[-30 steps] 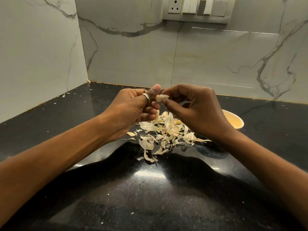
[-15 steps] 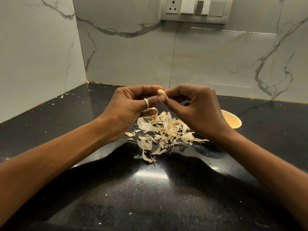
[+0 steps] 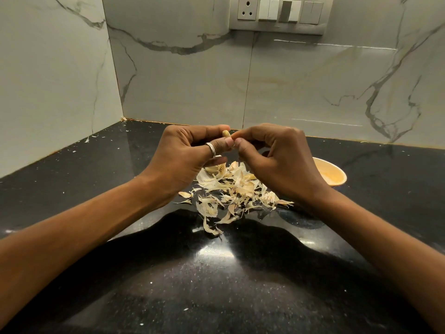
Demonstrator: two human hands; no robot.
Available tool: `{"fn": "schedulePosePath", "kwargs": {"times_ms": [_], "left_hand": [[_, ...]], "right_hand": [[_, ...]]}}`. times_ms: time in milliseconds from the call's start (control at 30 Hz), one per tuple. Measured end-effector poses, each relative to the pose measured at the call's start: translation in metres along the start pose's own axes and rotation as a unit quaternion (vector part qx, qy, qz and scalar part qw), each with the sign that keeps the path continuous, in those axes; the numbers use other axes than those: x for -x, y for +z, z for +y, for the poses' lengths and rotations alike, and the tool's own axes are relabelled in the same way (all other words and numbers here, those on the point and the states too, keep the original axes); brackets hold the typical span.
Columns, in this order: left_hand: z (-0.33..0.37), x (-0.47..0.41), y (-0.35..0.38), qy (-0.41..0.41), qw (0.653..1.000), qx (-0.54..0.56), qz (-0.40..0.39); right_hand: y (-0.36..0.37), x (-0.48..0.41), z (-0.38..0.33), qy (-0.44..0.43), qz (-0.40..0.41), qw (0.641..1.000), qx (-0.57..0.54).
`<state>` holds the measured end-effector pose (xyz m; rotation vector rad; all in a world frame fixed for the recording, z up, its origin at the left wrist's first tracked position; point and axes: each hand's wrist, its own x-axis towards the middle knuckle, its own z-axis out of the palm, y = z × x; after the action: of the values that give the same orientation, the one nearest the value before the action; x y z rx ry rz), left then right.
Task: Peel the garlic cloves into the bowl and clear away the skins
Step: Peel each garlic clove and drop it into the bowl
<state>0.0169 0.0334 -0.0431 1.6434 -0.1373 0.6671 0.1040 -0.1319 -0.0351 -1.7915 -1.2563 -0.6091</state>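
Note:
A small pale garlic clove (image 3: 225, 134) is held up above the counter between both hands. My left hand (image 3: 187, 155), with a silver ring on the thumb, pinches it between thumb and forefinger. My right hand (image 3: 272, 155) meets it from the right, thumb and forefinger tips pinching at the clove. Below the hands lies a heap of dry garlic skins (image 3: 231, 189), with part of a garlic bulb (image 3: 216, 169) at its far left. A yellow bowl (image 3: 334, 174) stands behind my right wrist, mostly hidden; what is in it I cannot see.
The black speckled counter (image 3: 216, 285) runs into a corner of white marble walls. A switch and socket plate (image 3: 277, 14) is high on the back wall. Small skin flecks lie scattered along the left wall edge (image 3: 89, 138).
The clove has turned in my fingers and less of it shows. My left thumb has closed over it and my right fingertips have moved in against it.

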Motion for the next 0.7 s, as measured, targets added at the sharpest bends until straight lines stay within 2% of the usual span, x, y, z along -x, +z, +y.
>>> {"fn": "schedulePosePath", "kwargs": {"times_ms": [333,700], "left_hand": [[-0.007,0.001,-0.001,0.029,0.998,-0.038,-0.050],[-0.013,-0.001,-0.002,0.029,0.997,-0.052,-0.052]], "right_hand": [[-0.002,-0.002,0.001,0.023,-0.014,0.999,-0.020],[-0.001,0.000,0.003,0.029,-0.035,0.998,-0.031]]}}
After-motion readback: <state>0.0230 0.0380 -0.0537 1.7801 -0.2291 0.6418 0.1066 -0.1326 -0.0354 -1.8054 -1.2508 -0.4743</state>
